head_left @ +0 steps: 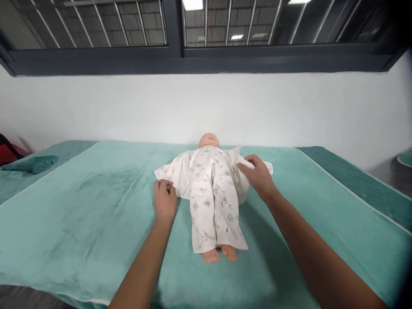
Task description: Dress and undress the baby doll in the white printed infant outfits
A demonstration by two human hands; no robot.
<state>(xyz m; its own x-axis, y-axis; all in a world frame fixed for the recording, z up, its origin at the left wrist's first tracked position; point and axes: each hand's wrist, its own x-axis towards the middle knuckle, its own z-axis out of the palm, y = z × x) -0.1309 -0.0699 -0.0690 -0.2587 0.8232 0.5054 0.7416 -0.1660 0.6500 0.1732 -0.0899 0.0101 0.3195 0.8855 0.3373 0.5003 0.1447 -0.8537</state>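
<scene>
A baby doll (209,140) lies on its back, its head toward the wall and its bare feet (211,256) toward me. Spread over its body are white baby trousers (202,214) printed with small figures. Behind them, a white baby shirt (182,171) fans out to both sides. My left hand (165,199) rests by the lower edge of the left sleeve, fingers curled at the cloth. On the other side, my right hand (258,175) pinches the shirt's right part between thumb and fingers. The doll's arms are hidden under the cloth.
A green padded cover (96,201) with white piping spreads under the doll. Its far edge meets a white wall (144,107) below a dark-framed barred window (175,60). A red and black item (9,150) sits at the far left.
</scene>
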